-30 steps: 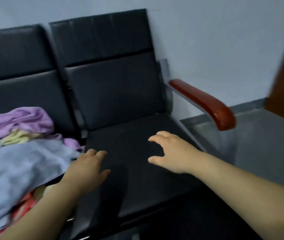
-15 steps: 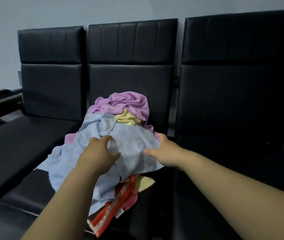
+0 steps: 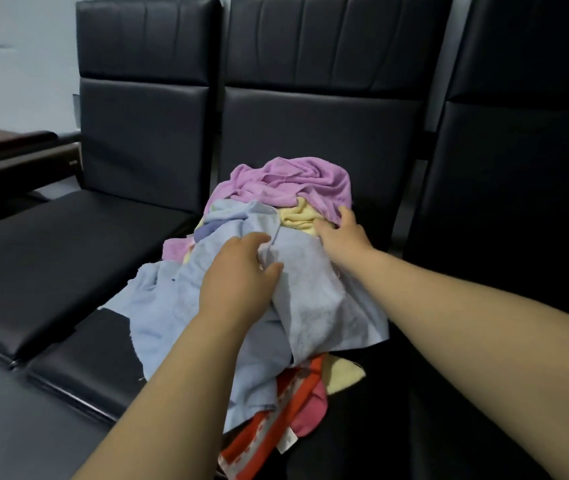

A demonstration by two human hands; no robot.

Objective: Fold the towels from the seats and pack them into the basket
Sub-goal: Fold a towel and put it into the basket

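The left hand point(image 3: 238, 275) clutches the blue towel point(image 3: 314, 303), which trails toward 6 o'clock; the right hand point(image 3: 341, 237), at its 2 o'clock, touches the purple towel point(image 3: 290, 181), grasp unclear.

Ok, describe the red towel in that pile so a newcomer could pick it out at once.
In the row of black seats, the middle seat carries a heap of towels. At the heap's near edge, under the large light blue towel, the red towel pokes out. Unlike the plain pink piece and yellow piece beside it, it has a pale patterned stripe and a white label.
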